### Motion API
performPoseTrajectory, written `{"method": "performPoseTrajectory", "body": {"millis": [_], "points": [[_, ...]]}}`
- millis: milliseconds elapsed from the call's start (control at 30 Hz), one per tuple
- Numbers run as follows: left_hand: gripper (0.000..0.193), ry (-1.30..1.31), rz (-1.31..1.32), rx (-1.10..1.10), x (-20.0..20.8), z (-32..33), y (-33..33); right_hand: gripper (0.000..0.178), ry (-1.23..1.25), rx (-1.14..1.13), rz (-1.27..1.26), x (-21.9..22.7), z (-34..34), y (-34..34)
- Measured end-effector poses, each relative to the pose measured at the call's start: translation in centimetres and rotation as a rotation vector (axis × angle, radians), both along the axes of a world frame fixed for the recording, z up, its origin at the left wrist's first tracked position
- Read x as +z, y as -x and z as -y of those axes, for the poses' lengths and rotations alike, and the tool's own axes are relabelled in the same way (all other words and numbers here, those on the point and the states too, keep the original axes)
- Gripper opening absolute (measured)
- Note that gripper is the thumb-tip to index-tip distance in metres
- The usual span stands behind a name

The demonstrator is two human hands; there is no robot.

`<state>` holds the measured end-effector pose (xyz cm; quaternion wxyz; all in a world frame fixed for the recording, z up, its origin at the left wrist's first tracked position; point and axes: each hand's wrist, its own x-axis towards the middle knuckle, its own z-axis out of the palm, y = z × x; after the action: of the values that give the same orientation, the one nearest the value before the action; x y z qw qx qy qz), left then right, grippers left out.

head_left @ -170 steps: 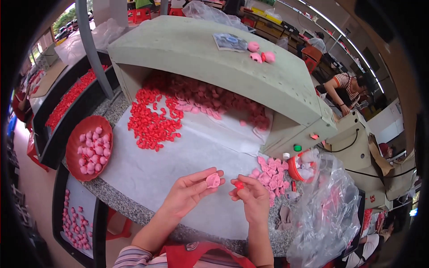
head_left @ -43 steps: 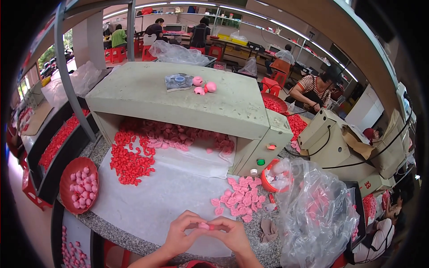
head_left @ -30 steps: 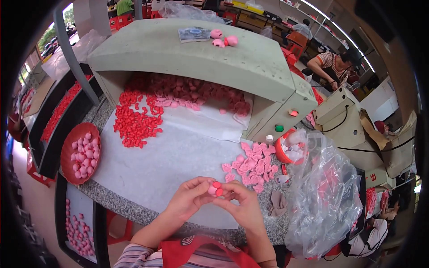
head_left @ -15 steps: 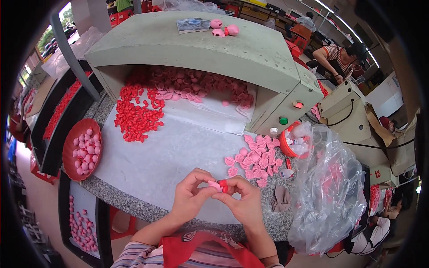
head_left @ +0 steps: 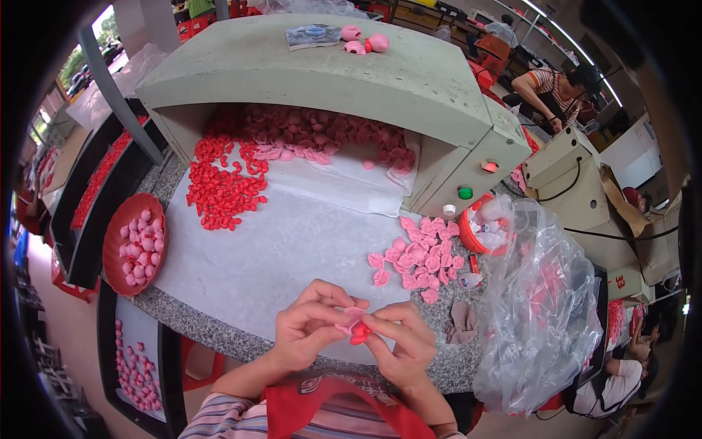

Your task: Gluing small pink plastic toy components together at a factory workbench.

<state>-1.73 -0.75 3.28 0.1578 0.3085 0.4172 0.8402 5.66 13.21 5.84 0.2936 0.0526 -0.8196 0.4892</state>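
Note:
My left hand (head_left: pixel 303 329) pinches a thin, hollow pink plastic piece (head_left: pixel 351 317) between thumb and fingers. Against its edge sits a small shiny red plastic piece (head_left: pixel 360 334), gripped by the thumb and fingertips of my right hand (head_left: pixel 406 340). The two pieces touch; how far one goes into the other cannot be made out. Both hands are above the near edge of the paper-covered worktop (head_left: pixel 219 278). Beyond my right hand lies a loose heap of similar pink pieces (head_left: pixel 424 256). Farther off at left spreads a pile of small red pieces (head_left: pixel 223 194).
A grey-green metal housing (head_left: pixel 314 73) arches over the far worktop, with more pieces beneath it. At left stands a red bowl (head_left: pixel 110 252) of round pink parts. An orange tub (head_left: pixel 468 235), a crumpled cloth (head_left: pixel 461 322) and a large clear plastic bag (head_left: pixel 537 314) lie right.
The pink and red pieces have tilted and moved slightly nearer to me. My right fingers have shifted over the join, and the red piece now sits lower.

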Motion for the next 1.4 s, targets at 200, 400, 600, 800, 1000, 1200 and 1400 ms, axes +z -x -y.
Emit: {"method": "performPoseTrajectory", "body": {"millis": [200, 400, 600, 800, 1000, 1200, 1400], "points": [[0.014, 0.007, -0.024, 0.022, 0.4, 0.3, -0.1, 0.029, 0.036, -0.008, -0.151, -0.7, 0.3, 0.2], [0.018, 0.013, -0.021, 0.027, 0.3, 0.4, -0.1, 0.028, -0.01, -0.042, -0.133, -0.3, 0.4, -0.1], [0.024, 0.159, 0.123, -0.037, 0.1, 0.7, 0.3, 0.026, 0.166, 0.035, 0.224, 1.4, -0.1, -0.5], [0.022, 0.023, 0.396, -0.2, -0.6, 0.6, 0.5, 0.018, 0.643, 0.161, 0.493, 1.4, -0.3, 0.0], [0.022, -0.045, 0.452, -0.244, -0.5, 0.8, 0.6, 0.017, 0.774, 0.202, 0.542, 1.5, -0.3, 0.1], [0.021, -0.021, 0.433, -0.231, -0.4, 1.0, 0.5, 0.017, 0.755, 0.2, 0.512, 1.6, 0.1, 0.2], [0.021, 0.032, 0.402, -0.153, -0.2, 1.1, 0.3, 0.021, 0.486, 0.129, 0.433, 1.6, 0.3, 0.2]]}}
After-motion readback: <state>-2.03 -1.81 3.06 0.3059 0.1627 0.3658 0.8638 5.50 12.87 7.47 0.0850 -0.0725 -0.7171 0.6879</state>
